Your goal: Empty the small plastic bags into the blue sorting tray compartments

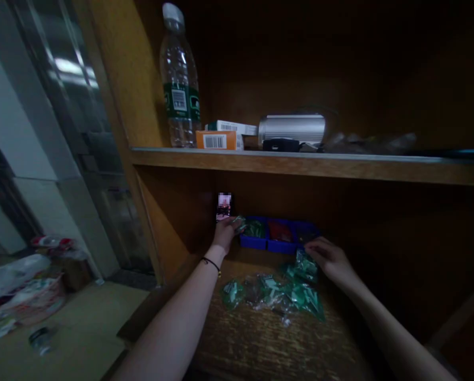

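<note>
My hands are apart: my left hand (224,234) pinches a small green plastic packet (239,225) at the left end of the crosswise blue compartment tray (253,242), while my right hand (327,258) touches, perhaps grips, the heap of green plastic packets (286,292) just in front of that tray.

One camera sits on the person's head, up above the arms (173,333), and it looks forward and down. It is very near the wooden shelf (300,165) and the lower shelf board (268,338), so the left hand (224,235) and the right hand (328,259) look close and fill the middle of the picture. Off to the left side, the same camera also sees a bit of the floor (73,317) farther away.
</note>
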Demonstrator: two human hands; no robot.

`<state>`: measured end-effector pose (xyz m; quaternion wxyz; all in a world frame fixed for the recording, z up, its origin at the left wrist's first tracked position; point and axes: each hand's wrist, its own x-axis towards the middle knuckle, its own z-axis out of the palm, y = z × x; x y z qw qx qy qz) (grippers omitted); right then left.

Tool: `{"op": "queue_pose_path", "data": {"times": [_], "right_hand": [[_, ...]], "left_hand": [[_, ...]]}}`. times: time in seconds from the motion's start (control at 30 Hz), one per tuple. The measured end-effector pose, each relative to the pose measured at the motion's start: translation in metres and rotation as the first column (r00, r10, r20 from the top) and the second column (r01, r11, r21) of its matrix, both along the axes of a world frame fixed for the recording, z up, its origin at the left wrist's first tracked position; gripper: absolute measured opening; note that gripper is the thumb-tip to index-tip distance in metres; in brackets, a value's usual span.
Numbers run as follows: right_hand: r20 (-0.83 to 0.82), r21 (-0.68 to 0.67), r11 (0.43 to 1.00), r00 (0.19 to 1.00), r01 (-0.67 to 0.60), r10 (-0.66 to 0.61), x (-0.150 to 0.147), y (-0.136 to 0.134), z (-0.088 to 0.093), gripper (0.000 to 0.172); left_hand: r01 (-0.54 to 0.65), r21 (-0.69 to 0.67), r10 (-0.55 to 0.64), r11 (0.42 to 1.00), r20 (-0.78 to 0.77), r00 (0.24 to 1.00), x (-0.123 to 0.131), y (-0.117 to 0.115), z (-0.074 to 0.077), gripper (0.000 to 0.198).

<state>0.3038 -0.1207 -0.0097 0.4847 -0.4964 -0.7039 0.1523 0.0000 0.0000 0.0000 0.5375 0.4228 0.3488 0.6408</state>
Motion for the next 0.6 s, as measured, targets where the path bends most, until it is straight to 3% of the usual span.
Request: {"op": "queue_pose_path", "data": {"times": [0.1, 0.23, 0.47, 0.6], "right_hand": [[0.003, 0.000, 1.000, 1.000, -0.001, 0.001, 0.001, 0.002, -0.002, 0.023], [0.023, 0.003, 1.000, 1.000, 0.000, 0.000, 0.003, 0.005, -0.005, 0.022], [0.016, -0.007, 1.000, 1.000, -0.021, 0.021, 0.002, 0.004, -0.005, 0.020], [0.024, -0.058, 0.997, 0.998, -0.054, 0.056, -0.002, 0.001, -0.003, 0.021]], "left_hand": [[-0.104, 0.091, 0.118, 0.990, -0.155, 0.981, 0.003, -0.003, 0.000, 0.018], [-0.227, 0.400, 0.405, 0.888, -0.445, 0.798, 0.010, -0.012, -0.001, 0.026], [-0.012, 0.584, 0.508, 0.811, -0.695, 0.509, 0.021, -0.015, -0.006, 0.014], [0.053, 0.623, 0.545, 0.781, -0.720, 0.430, 0.020, -0.015, -0.004, 0.017]]}}
